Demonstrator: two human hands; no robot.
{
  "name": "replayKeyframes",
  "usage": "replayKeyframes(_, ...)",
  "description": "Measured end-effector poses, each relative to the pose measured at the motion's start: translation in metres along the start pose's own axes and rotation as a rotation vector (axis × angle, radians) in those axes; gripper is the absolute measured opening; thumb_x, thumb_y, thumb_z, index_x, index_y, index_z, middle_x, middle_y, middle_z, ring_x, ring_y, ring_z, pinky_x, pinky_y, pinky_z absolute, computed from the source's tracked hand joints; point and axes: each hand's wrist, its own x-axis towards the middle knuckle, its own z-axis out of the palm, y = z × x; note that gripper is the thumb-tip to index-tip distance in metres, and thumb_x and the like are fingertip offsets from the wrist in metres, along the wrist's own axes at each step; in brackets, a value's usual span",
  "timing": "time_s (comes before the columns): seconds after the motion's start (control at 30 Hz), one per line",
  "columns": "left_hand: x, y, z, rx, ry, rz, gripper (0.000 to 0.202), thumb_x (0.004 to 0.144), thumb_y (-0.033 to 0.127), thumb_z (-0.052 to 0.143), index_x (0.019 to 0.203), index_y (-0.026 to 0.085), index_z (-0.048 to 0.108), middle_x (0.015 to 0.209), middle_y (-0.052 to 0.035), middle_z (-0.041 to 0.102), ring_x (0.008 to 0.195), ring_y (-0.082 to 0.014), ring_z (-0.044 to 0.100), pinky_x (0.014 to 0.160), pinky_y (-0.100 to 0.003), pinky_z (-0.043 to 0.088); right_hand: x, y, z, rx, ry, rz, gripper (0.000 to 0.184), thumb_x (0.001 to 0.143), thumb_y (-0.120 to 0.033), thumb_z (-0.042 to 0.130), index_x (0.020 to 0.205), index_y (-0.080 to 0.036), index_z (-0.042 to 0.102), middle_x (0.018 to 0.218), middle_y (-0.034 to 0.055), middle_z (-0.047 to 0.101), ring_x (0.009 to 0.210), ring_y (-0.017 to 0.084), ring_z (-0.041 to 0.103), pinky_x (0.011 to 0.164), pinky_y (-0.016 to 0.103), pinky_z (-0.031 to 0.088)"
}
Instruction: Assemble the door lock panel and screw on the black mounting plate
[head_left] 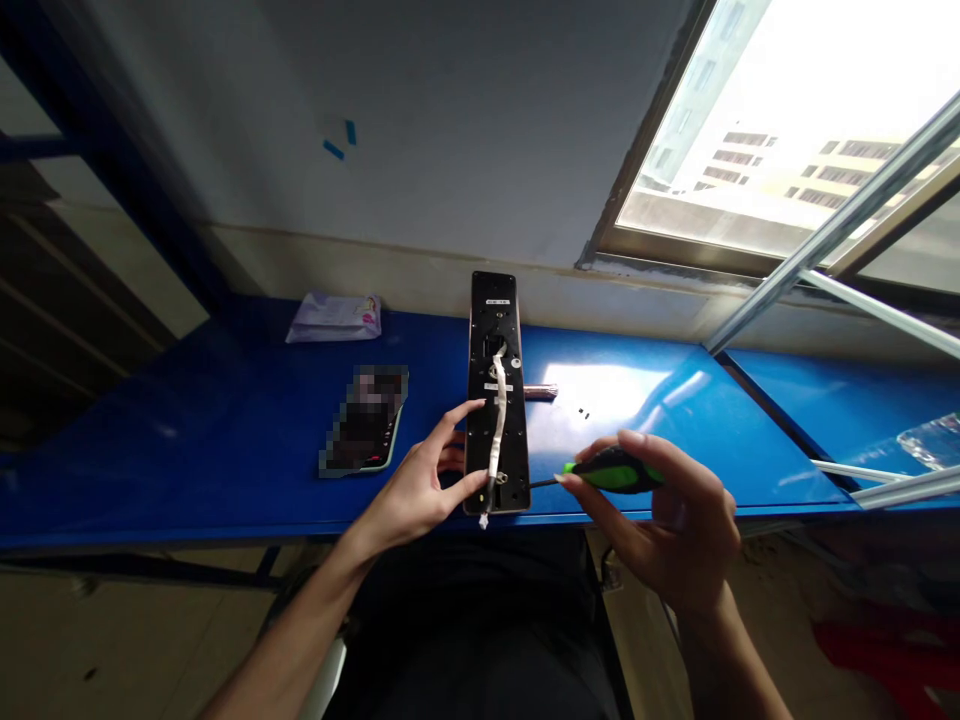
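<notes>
A long black door lock panel (515, 440) lies back side up on the blue table, its lower end by the front edge. A white-sleeved cable (501, 410) runs down its back to a white plug near the lower end. From its right side sticks out a copper-coloured handle (541, 392). My left hand (427, 480) grips the panel's left side, thumb and forefinger on its back. In my right hand (675, 520) is a green and black screwdriver (616, 470), held nearly level. Its shaft points left at the panel's lower right edge; whether the tip touches is unclear.
Several tiny dark pieces (583, 413) lie right of the handle. Left of the panel is a phone (364, 420), with a light purple packet (335, 318) behind it. Metal bars (832, 235) cross the right side before a window. A clear plastic bag (930, 442) lies far right.
</notes>
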Motion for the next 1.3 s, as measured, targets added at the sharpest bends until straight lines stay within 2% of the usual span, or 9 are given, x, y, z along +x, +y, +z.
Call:
replayKeyframes(0.2, 0.000, -0.003, 0.000, 0.002, -0.006, 0.014, 0.078, 0.091, 0.031, 0.077, 0.159, 0.031, 0.038, 0.121, -0.0074, 0.073, 0.101, -0.0254, 0.078, 0.094, -0.041, 0.066, 0.009, -0.011, -0.006, 0.135, -0.109, 0.124, 0.061, 0.098, -0.005, 0.059, 0.155, -0.027, 0.054, 0.151, 0.0131, 0.064, 0.128, 0.031, 0.070, 0.096, 0.051, 0.068)
replayKeyframes(0.33, 0.000, -0.005, -0.001, 0.004, -0.009, 0.028, 0.077, 0.091, 0.034, 0.078, 0.158, 0.033, 0.039, 0.120, -0.0063, 0.072, 0.102, -0.0245, 0.077, 0.096, -0.041, 0.065, 0.014, -0.017, -0.004, 0.100, 0.005, 0.001, 0.059, 0.087, 0.002, 0.073, 0.138, -0.027, 0.070, 0.123, 0.0085, 0.079, 0.105, 0.027, 0.078, 0.087, 0.045, 0.069)
replayKeyframes(0.47, 0.000, -0.004, 0.000, 0.008, -0.011, 0.032, 0.077, 0.091, 0.033, 0.077, 0.158, 0.032, 0.039, 0.119, -0.0064, 0.073, 0.102, -0.0254, 0.078, 0.095, -0.041, 0.066, 0.016, -0.019, -0.004, -0.032, 0.089, -0.070, 0.061, 0.077, -0.006, 0.089, 0.132, -0.030, 0.074, 0.105, 0.0057, 0.078, 0.090, 0.023, 0.076, 0.072, 0.037, 0.068)
replayKeyframes(0.53, 0.000, -0.004, 0.000, 0.000, -0.017, 0.035, 0.076, 0.091, 0.032, 0.077, 0.157, 0.032, 0.040, 0.120, -0.0066, 0.073, 0.103, -0.0257, 0.078, 0.094, -0.041, 0.066, 0.017, -0.021, -0.006, -0.084, 0.068, -0.056, 0.058, 0.080, -0.012, 0.088, 0.133, -0.031, 0.074, 0.107, 0.0062, 0.076, 0.088, 0.022, 0.076, 0.068, 0.035, 0.067)
replayKeyframes(0.67, 0.000, -0.005, 0.000, 0.009, -0.016, 0.039, 0.075, 0.091, 0.033, 0.077, 0.157, 0.033, 0.041, 0.118, -0.0055, 0.073, 0.100, -0.0241, 0.078, 0.094, -0.040, 0.066, 0.021, -0.025, -0.010, 0.033, -0.095, 0.033, 0.054, 0.096, -0.006, 0.063, 0.145, -0.027, 0.065, 0.137, 0.0115, 0.073, 0.116, 0.029, 0.075, 0.094, 0.047, 0.067)
replayKeyframes(0.83, 0.001, -0.005, -0.001, 0.002, -0.020, 0.032, 0.074, 0.091, 0.032, 0.077, 0.156, 0.032, 0.041, 0.119, -0.0060, 0.073, 0.102, -0.0250, 0.078, 0.094, -0.041, 0.066, 0.027, -0.026, -0.010, -0.013, 0.009, -0.035, 0.054, 0.083, -0.010, 0.085, 0.131, -0.032, 0.076, 0.109, 0.0052, 0.078, 0.092, 0.022, 0.077, 0.072, 0.035, 0.066)
replayKeyframes(1.0, 0.001, -0.005, 0.000, 0.002, -0.020, 0.036, 0.072, 0.092, 0.032, 0.076, 0.155, 0.032, 0.041, 0.119, -0.0058, 0.073, 0.103, -0.0250, 0.078, 0.095, -0.041, 0.065, 0.029, -0.027, -0.010, 0.080, -0.163, 0.057, 0.054, 0.099, -0.005, 0.058, 0.147, -0.028, 0.064, 0.141, 0.0103, 0.071, 0.123, 0.028, 0.072, 0.100, 0.046, 0.063)
replayKeyframes(1.17, 0.001, -0.006, -0.001, 0.004, -0.026, 0.041, 0.073, 0.092, 0.032, 0.076, 0.155, 0.032, 0.041, 0.120, -0.0054, 0.072, 0.104, -0.0251, 0.078, 0.096, -0.041, 0.065, 0.029, -0.026, -0.010, -0.006, 0.025, 0.038, 0.048, 0.084, -0.013, 0.086, 0.126, -0.035, 0.078, 0.102, 0.0038, 0.073, 0.086, 0.019, 0.074, 0.068, 0.032, 0.064)
replayKeyframes(1.3, 0.001, -0.007, -0.002, 0.010, -0.029, 0.031, 0.073, 0.092, 0.033, 0.076, 0.156, 0.032, 0.041, 0.121, -0.0057, 0.073, 0.106, -0.0255, 0.078, 0.095, -0.040, 0.065, 0.029, -0.023, -0.011, 0.035, -0.107, 0.096, 0.051, 0.099, -0.009, 0.062, 0.145, -0.031, 0.066, 0.130, 0.0094, 0.074, 0.119, 0.027, 0.073, 0.097, 0.045, 0.064)
